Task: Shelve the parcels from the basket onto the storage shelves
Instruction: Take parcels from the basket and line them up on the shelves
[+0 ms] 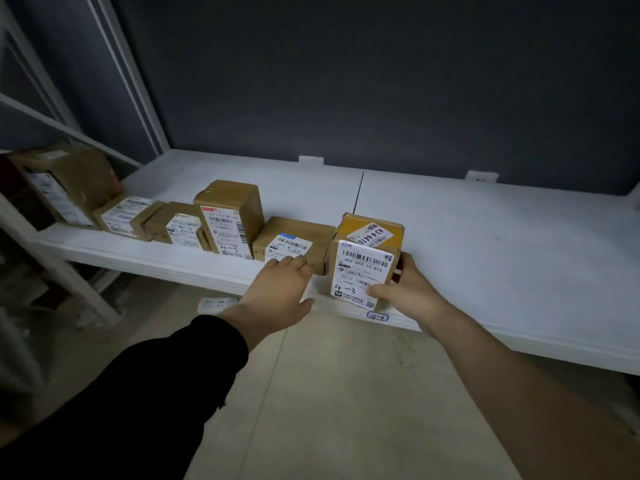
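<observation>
parcels stand in a row along the front of a white shelf [485, 237]. the right hand [405, 289] grips the last box [363, 258] of the row, which is upright at the shelf's front edge. the thumb presses the front label marked "4-3" and the fingers [403, 261] curl round the box's right side, so the box sits between thumb and fingers. the left hand [280, 289], coming out of a black sleeve [156, 375], holds nothing. its fingers are stretched nearly straight and their tips touch the label of a flat parcel [294, 237] just left of the gripped box. beyond those fingertips and to their left stands a tall parcel [228, 216], also marked "4-3", touching the flat one. further left come a small parcel [180, 223], a low parcel [128, 213] and a big blurred carton [62, 181]. below the right thumb a small tag [377, 317] is stuck on the shelf's edge.
</observation>
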